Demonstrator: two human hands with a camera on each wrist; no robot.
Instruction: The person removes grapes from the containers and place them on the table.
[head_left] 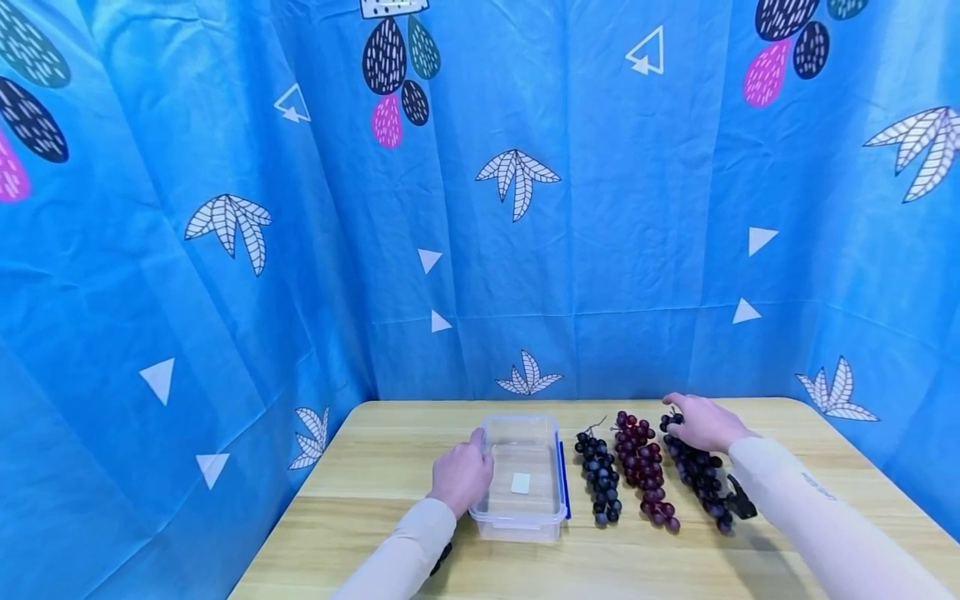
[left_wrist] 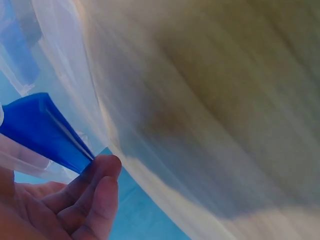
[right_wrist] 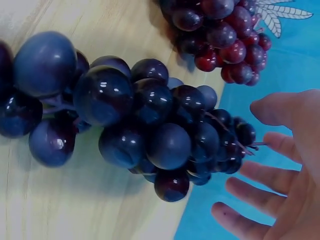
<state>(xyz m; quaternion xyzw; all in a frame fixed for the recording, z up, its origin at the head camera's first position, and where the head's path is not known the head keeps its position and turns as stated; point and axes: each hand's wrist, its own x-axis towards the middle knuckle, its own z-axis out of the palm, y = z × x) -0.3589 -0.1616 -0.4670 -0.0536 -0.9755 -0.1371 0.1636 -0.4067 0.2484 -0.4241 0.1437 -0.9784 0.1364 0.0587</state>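
Note:
A clear plastic food container (head_left: 517, 525) stands lidless on the table, with a blue latch (left_wrist: 45, 132) folded out on its left side. My left hand (head_left: 463, 473) holds that left wall, its fingertips beside the latch in the left wrist view. Over the stem end of the rightmost bunch of dark grapes (head_left: 701, 479) hovers my right hand (head_left: 705, 423). The right wrist view shows its fingers spread and apart around the thin stem of these dark grapes (right_wrist: 170, 145), gripping nothing. Left of them lie a bunch of red grapes (head_left: 641, 467) and another dark bunch (head_left: 600, 479).
The wooden table (head_left: 390, 442) ends at a blue patterned curtain (head_left: 570, 250) behind and at both sides. A white square (head_left: 521, 483) shows in the container's bottom. Black wrist camera parts (head_left: 741, 498) hang under the right forearm, close to the grapes.

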